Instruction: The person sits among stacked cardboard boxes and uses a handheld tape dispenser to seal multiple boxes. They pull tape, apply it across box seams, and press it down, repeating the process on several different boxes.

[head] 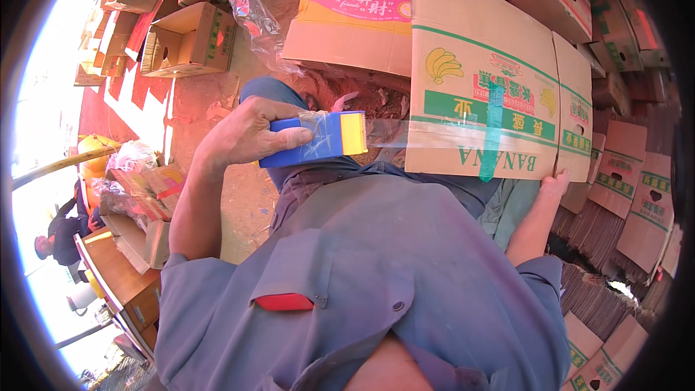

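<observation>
My left hand (255, 133) grips a blue and yellow packing-tape dispenser (326, 138), thumb on its near side. From its toothed yellow end, a band of clear tape (388, 134) stretches right onto a brown cardboard banana carton (478, 49) with green print. The clear tape lies across the lower part of the printed panel and crosses a strip of green tape (493, 130) that runs down to the near edge. My right hand (554, 184) holds that edge near the right corner, its fingers partly hidden. The panel has a fold line at right, above my lap.
A pink-printed carton (347, 38) lies beyond, partly behind the panel. Crumpled clear plastic (255, 21) and an open carton (190, 41) are at far left. Stacked flattened cartons (619, 174) line the right. A wooden desk (117, 266) and a person (62, 228) appear at left.
</observation>
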Available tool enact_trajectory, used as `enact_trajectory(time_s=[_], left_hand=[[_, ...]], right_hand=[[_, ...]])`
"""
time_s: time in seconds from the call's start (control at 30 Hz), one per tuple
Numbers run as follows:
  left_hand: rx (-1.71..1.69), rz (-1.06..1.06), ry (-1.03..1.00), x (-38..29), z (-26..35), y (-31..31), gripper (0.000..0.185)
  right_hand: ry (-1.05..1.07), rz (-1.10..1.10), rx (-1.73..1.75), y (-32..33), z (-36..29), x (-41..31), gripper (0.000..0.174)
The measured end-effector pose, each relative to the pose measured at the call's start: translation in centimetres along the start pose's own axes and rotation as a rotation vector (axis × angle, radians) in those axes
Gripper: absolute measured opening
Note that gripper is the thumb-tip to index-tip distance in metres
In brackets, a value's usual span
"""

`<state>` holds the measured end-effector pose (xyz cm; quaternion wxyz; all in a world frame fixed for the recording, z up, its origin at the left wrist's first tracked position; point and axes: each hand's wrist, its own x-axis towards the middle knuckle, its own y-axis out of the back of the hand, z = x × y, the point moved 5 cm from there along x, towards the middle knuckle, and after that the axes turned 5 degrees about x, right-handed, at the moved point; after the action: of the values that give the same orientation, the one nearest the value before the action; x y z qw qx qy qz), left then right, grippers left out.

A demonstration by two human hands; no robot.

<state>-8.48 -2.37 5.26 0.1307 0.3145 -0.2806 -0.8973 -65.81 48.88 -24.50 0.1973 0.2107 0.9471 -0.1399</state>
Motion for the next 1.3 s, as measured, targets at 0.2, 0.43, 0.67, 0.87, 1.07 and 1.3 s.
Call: enact_trajectory(time_s=[0.2, 0.43, 0.67, 0.87, 1.07, 1.3], left_hand=[[0.043, 0.056, -0.048, 0.7, 0.4, 1.2, 0.043], [0.093, 0.049, -0.328, -1.8, 5.2, 4.4, 0.043], [0.004, -0.164, -0.537, -4.6, 9.2, 4.5, 0.052], [0.113, 0.071, -0.329, -3.7, 7.1, 4.9, 0.044], [0.204, 0.124, -0.075, 2.4, 1.4, 4.3, 0.035], [0.307, 0.064, -0.055, 9.1, 0.8, -0.5, 0.041]], right_hand=[[-0.06, 0.017, 0.06, 2.2, 2.8, -2.2, 0.053], [0.017, 0.017, 0.036, 1.6, 2.9, -4.2, 0.048], [0.068, 0.147, 0.055, 0.1, 1.9, -6.6, 0.053], [0.03, 0.158, 0.039, -0.2, 1.5, -5.8, 0.056], [0.054, 0.0, 0.051, -0.1, 3.3, -4.3, 0.054], [0.003, -0.063, -0.045, 0.2, 4.9, -4.8, 0.061]])
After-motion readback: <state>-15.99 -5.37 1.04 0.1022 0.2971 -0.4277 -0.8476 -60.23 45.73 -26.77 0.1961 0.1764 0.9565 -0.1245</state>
